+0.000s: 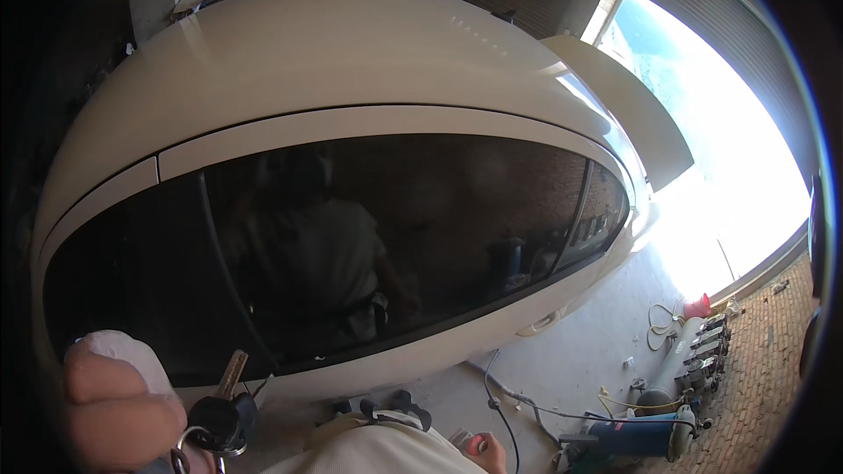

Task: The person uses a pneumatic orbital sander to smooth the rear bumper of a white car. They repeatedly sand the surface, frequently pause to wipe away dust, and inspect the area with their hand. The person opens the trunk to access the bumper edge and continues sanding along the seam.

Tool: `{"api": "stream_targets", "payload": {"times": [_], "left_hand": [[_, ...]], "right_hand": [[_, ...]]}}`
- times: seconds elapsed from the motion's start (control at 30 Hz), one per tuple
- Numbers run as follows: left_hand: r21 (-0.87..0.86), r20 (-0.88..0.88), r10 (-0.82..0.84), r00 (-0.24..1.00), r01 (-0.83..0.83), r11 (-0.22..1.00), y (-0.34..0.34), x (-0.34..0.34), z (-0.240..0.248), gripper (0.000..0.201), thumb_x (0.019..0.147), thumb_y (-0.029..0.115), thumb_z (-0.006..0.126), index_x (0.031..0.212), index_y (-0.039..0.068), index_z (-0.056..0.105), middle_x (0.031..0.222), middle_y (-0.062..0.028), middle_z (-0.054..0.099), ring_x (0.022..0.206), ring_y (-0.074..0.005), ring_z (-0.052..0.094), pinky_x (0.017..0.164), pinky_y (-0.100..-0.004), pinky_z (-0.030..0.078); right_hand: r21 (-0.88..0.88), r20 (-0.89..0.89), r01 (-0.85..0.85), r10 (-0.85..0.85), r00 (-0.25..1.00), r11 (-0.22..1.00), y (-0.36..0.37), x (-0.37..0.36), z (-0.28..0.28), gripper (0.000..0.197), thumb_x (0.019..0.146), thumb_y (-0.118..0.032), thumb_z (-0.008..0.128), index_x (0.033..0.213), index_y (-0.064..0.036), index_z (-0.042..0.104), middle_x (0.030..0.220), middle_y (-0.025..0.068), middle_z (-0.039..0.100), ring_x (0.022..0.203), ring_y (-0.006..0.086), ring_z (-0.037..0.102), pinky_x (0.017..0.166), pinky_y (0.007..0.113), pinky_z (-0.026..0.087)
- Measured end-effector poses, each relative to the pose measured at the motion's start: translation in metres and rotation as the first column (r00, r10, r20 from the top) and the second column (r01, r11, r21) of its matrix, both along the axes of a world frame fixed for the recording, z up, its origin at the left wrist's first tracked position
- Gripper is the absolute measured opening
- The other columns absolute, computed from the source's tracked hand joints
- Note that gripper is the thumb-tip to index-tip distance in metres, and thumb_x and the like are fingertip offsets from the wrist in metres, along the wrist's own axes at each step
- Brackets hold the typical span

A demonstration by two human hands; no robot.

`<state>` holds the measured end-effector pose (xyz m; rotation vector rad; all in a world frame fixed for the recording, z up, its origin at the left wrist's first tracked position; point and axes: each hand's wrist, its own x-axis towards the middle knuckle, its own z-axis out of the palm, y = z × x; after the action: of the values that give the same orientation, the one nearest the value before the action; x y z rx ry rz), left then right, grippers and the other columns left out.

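At the lower left, my left hand (123, 412) is closed around a bunch of keys (218, 420). One brass-coloured blade points up, beside a dark key head and a metal ring. A whitish patch covers the back of the fingers; I cannot tell what it is. Low in the middle, my right hand (490, 455) is partly cut off by the lower edge. Its fingers curl round a small clear and reddish thing that I cannot make out. The cream car (369, 44) stands right in front of me, its dark side windows (421, 228) shut and reflecting my body.
A raised panel (628, 96) stands out at the car's right end, near a bright doorway under a roller shutter (729, 17). At lower right, a blue tank (637, 437), a grey cylinder with machinery (680, 364) and hoses (500, 404) lie beside a brick surface (755, 386).
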<state>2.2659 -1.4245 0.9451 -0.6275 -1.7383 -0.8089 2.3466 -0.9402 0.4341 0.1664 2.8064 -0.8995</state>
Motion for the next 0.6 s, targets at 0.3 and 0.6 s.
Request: {"api": "stream_targets", "payload": {"times": [0.3, 0.6], "left_hand": [[-0.190, -0.057, 0.042, 0.997, -0.052, 0.980, -0.078, 0.028, -0.029, 0.048, 0.093, 0.037, 0.078, 0.127, 0.013, 0.053, 0.089, -0.0046, 0.057, 0.069, -0.0157, 0.050, 0.060, -0.0329, 0.036], [-0.333, 0.065, 0.155, 0.986, -0.125, 0.935, -0.090, 0.041, -0.015, 0.065, 0.084, 0.020, 0.079, 0.138, 0.010, 0.045, 0.094, -0.0127, 0.057, 0.071, -0.0190, 0.047, 0.063, -0.0347, 0.038]], "right_hand": [[-0.028, 0.026, -0.024, 0.025, 0.999, 0.999, 0.005, -0.012, -0.014, 0.061, 0.057, -0.041, 0.096, 0.103, -0.0116, 0.069, 0.079, 0.0074, 0.067, 0.071, 0.0281, 0.067, 0.068, 0.040, 0.054], [-0.026, 0.012, -0.070, 0.070, 0.997, 0.997, -0.014, -0.016, 0.004, 0.061, 0.057, -0.037, 0.095, 0.104, -0.0091, 0.067, 0.082, 0.0107, 0.068, 0.074, 0.0303, 0.069, 0.070, 0.042, 0.055]]}}
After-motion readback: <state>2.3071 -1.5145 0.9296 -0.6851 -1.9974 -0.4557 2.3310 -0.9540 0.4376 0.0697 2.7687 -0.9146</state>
